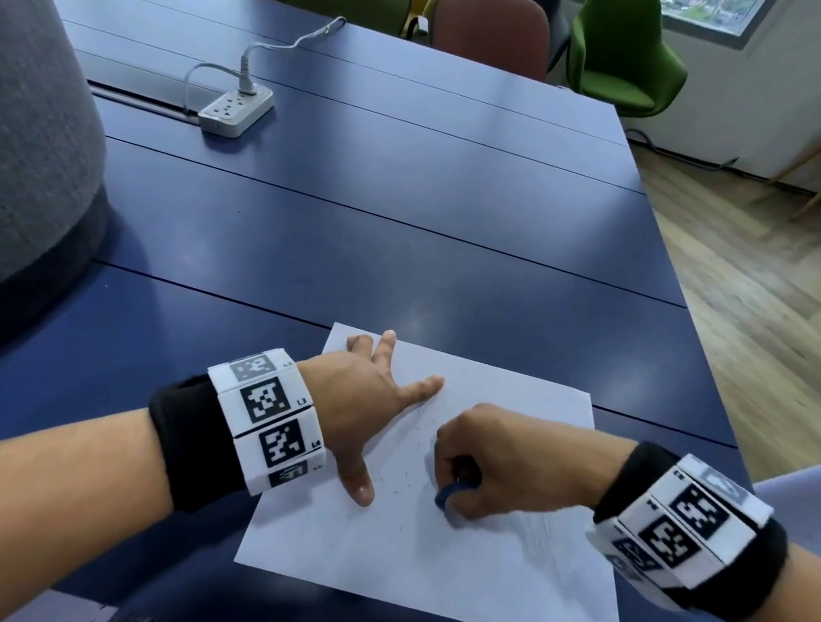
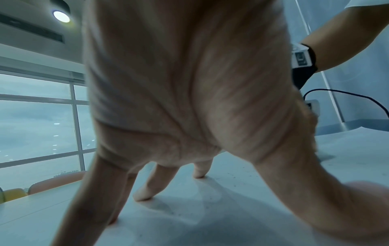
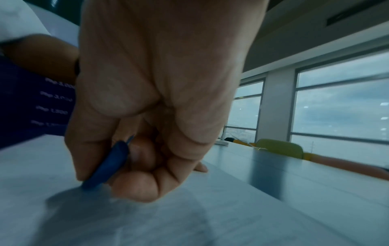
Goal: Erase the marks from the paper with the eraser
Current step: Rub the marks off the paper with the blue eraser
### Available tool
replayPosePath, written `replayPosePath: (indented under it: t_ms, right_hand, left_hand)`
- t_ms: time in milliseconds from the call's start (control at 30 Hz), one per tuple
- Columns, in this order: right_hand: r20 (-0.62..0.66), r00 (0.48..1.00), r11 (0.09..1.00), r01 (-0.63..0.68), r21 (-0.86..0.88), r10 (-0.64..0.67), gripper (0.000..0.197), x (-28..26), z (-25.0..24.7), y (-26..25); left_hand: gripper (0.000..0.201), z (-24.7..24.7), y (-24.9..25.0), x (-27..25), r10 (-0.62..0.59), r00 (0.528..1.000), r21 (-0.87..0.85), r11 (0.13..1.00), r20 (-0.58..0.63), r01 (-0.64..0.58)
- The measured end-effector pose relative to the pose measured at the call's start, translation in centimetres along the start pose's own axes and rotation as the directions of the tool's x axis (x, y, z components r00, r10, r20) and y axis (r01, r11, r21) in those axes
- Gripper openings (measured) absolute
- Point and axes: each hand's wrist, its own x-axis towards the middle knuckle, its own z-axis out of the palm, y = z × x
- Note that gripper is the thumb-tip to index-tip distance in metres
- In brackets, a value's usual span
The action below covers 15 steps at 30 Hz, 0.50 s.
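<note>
A white sheet of paper (image 1: 470, 566) lies on the blue table (image 1: 356, 231) near its front edge. My left hand (image 1: 371, 399) rests on the sheet's upper left part with fingers spread straight, pressing it flat; the left wrist view shows the splayed fingers (image 2: 147, 188) on the paper (image 2: 210, 216). My right hand (image 1: 498, 466) is curled round a blue eraser (image 1: 448, 493), whose tip touches the paper at mid-sheet. In the right wrist view the eraser (image 3: 109, 163) sits pinched between thumb and fingers, its lower end on the paper (image 3: 189, 216). Dark eraser crumbs (image 1: 404, 470) lie scattered between the hands. Faint grey pencil marks (image 1: 556, 540) show right of the eraser.
A white power strip (image 1: 237, 108) with a plugged cable sits far back on the table. A large grey rounded object (image 1: 18, 118) stands at the left. Chairs (image 1: 622, 47) line the far side. The table's right edge drops to a wooden floor (image 1: 761, 302).
</note>
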Motion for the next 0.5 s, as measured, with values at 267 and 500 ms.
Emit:
replayPosePath:
  t_ms: [267,500]
  right_hand:
    - [-0.034,0.999,1.0,0.012,-0.015,-0.012,0.006,0.0,0.3,0.0]
    - [-0.048,0.999,1.0,0.016,0.004,-0.015,0.009,0.2,0.2,0.0]
  left_hand:
    - [0.139,0.0,0.1,0.1,-0.006,1.0,0.004,1.0,0.018,0.006]
    - [0.14,0.1,0.0,0.3,-0.009,1.0,0.009,1.0,0.017,0.009]
